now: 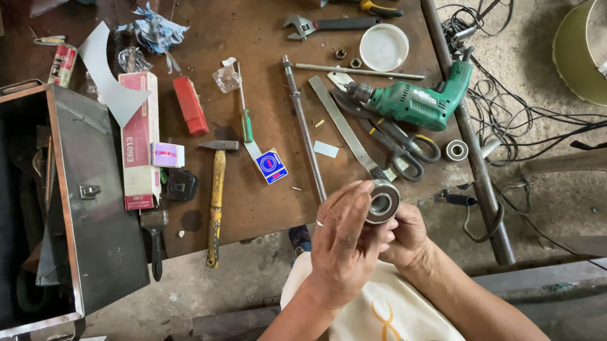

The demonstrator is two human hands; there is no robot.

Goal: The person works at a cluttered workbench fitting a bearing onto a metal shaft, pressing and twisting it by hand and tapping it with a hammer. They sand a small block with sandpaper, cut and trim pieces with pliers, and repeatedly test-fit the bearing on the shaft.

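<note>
Both hands, left hand point(346, 241) and right hand point(406, 238), grip a bearing point(382, 202) between them.

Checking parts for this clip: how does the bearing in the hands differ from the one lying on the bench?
The held bearing is gripped by the left hand and right hand, tilted toward the camera; the bench bearing lies flat, untouched, beside the green drill. The held one looks larger. Both are round metal rings.

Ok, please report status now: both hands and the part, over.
Left hand and right hand both grip the round bearing. Held above bench edge. Long rod lies just beyond.
</note>
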